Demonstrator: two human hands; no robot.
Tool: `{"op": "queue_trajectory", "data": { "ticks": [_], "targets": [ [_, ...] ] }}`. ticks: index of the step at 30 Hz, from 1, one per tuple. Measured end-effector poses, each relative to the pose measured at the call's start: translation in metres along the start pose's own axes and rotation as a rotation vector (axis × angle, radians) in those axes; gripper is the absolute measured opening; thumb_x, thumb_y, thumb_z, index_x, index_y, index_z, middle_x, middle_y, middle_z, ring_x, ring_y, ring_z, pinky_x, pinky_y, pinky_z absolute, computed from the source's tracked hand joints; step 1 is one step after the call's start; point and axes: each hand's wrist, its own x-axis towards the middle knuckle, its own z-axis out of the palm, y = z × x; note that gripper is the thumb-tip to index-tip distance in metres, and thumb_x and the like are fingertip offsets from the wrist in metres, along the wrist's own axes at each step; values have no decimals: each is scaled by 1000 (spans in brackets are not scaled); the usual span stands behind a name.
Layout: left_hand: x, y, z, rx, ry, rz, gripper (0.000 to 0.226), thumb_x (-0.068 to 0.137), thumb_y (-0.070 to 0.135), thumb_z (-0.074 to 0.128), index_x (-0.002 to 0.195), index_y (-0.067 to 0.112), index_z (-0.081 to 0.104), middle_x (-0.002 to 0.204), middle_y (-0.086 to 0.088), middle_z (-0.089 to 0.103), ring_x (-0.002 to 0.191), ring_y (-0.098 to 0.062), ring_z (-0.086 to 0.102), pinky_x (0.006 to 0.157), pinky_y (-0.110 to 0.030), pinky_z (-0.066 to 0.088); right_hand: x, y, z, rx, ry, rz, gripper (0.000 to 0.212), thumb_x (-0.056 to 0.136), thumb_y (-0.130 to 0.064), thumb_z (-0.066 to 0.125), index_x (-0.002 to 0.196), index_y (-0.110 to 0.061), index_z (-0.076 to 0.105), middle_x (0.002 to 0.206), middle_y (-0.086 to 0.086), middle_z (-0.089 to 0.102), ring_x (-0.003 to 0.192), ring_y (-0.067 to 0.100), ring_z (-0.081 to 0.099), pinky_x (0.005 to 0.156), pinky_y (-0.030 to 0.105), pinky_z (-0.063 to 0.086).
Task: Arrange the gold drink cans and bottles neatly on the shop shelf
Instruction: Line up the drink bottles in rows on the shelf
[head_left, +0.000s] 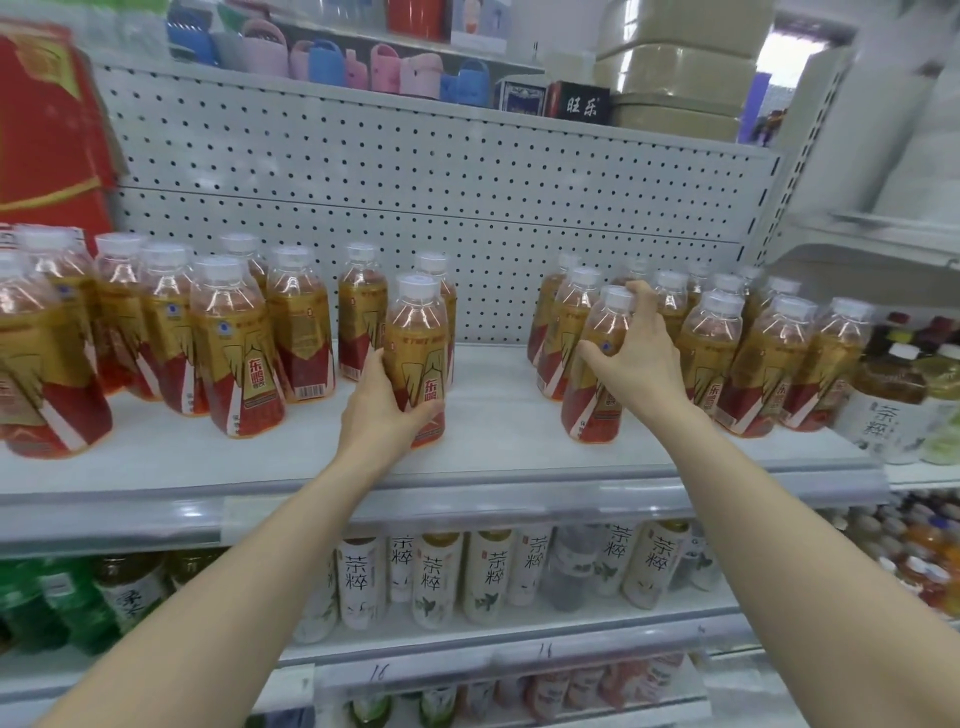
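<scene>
Left hand (382, 402) gripped the lower body of a centre bottle (418, 338), thumb on its 9 o'clock side and fingers curled round the front; the bottle stood upright on the white shelf (493, 426), just in front of two more gold bottles. Right hand (641, 358) held the front bottle (595, 395) at the 9 o'clock edge of the right cluster (763, 358), with the thumb across the label, fingers spread over the shoulder and one fingertip up by the white cap; this bottle leaned slightly toward 1 o'clock, base on the shelf. Left cluster (228, 332) of gold-and-red bottles stood at 9 o'clock in a loose bunch with labels facing different ways. A bare gap of shelf lay between the two held bottles. Pegboard (415, 197) was behind at 12 o'clock, a red carton (47, 130) at 10 o'clock, and white tea bottles (441, 571) on the lower tier at 6 o'clock. No cans were visible.
</scene>
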Motion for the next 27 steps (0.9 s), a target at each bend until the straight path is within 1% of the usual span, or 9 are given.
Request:
{"op": "queue_trajectory", "data": {
  "ticks": [2,4,6,8,11,15,20,24,27],
  "targets": [
    [0,-1,-3,11,8,-2,81,78,35,80,141,18,32,131,-1,58,118,-23,56,98,-43,49,2,-4,-1,-76,25,-13,76,84,-35,67,146,-24,25,137,12,44,110,34,55,89,43,45],
    [2,-5,-7,17,20,-7,83,77,37,81,142,19,32,129,1,58,117,-22,57,97,-42,49,6,-12,0,-192,146,-117,71,82,-34,67,141,-14,33,141,14,39,129,34,41,105,47,40],
    [4,-9,-10,29,41,-13,81,77,38,80,140,20,34,127,2,58,116,-21,57,96,-43,50,7,-26,4,-262,266,-279,63,83,-30,65,137,-9,40,139,16,40,135,36,35,113,48,32],
    [7,-13,-14,28,60,-27,78,76,38,81,137,20,35,127,2,58,116,-21,57,97,-44,50,7,-44,15,-237,294,-408,57,85,-22,64,135,-7,43,137,17,44,135,36,37,114,47,32],
    [13,-17,-17,5,76,-43,76,77,34,81,136,20,36,125,4,58,114,-21,58,96,-44,50,6,-67,43,-89,144,-466,59,87,-14,64,141,-9,42,138,12,45,129,29,43,108,44,40],
    [19,-22,-21,-9,83,-41,72,79,31,79,136,20,36,119,8,56,112,-16,56,92,-36,48,13,-82,83,118,-155,-282,72,94,-21,64,153,-19,24,152,5,38,129,21,47,99,33,42],
    [28,-27,-23,-32,51,-38,72,80,31,79,137,24,36,120,11,56,110,-10,54,90,-29,45,32,-95,121,334,-352,-99,91,87,-29,74,156,-26,14,150,5,42,134,24,46,108,49,43],
    [33,-29,-23,-39,41,-38,71,80,30,79,137,25,36,118,12,56,108,-8,54,87,-26,43,41,-102,140,448,-457,-79,90,84,-26,76,153,-26,18,134,-2,56,120,20,55,100,40,48],
    [37,-32,-24,-41,34,-49,75,78,30,81,137,23,37,123,8,59,111,-11,56,93,-31,48,49,-102,148,524,-485,-54,83,80,-24,79,144,-31,26,119,-5,61,109,21,63,95,44,54]
  ]
}}
